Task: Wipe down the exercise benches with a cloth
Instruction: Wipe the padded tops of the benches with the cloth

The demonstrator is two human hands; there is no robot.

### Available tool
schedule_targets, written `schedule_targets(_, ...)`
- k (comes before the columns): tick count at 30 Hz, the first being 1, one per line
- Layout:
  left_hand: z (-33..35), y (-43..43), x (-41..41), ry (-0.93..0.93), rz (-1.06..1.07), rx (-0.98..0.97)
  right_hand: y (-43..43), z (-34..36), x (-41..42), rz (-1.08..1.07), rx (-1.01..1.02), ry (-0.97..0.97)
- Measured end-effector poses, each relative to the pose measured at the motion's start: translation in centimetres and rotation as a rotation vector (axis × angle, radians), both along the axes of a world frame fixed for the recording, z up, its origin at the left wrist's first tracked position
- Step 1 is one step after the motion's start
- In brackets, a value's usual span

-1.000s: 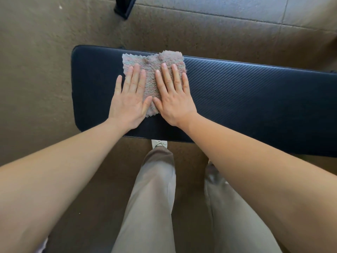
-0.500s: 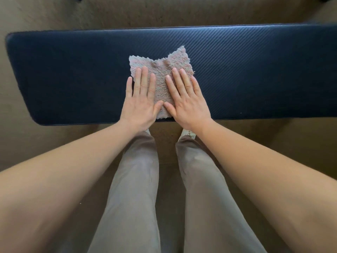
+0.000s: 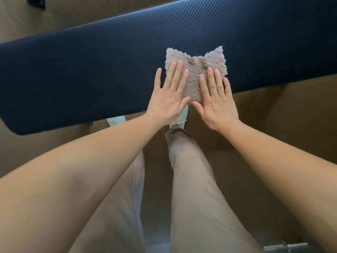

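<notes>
The cloth (image 3: 196,73) lies spread flat on the padded top of the bench (image 3: 91,70), close to the near edge and right of the middle of the stretch I can see. It is a small shaggy rag, soft and light. I judge it will bunch and slide if pushed from one corner, so the place to take it is from above, with weight spread over both halves. The dark ribbed pad looks smooth, so the cloth should glide easily under pressure.

My left hand (image 3: 167,103) lies flat with three fingers on the cloth's left part, the little finger out on bare pad. My right hand (image 3: 217,105) mirrors it on the right part, the heel hanging over the near edge. Neither grip is closed: all fingers are straight and pressing down, holding nothing. The thumbs almost meet at the cloth's near edge.

Both forearms reach forward, nearly straight. Below are beige trousers (image 3: 191,179), a pale shoe (image 3: 179,119) and brown floor (image 3: 300,115).
</notes>
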State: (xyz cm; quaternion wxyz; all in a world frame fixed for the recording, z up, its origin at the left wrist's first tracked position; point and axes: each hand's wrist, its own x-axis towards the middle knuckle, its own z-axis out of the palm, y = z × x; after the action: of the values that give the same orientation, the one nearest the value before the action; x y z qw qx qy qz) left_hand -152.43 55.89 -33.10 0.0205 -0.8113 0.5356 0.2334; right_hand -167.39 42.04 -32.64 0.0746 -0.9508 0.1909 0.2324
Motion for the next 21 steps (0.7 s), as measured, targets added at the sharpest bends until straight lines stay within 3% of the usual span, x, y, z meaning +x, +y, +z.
schedule_targets(8,-0.5,3.3,1.3,-0.002,-0.16,-0.069,4.0,0.1,1.1,-0.058,-0.052,0.006)
schedule_targets(21,-1.2,18.7,7.8,-0.069,0.064,-0.06,13.0,-0.6,11.2,0.269,0.071,-0.055)
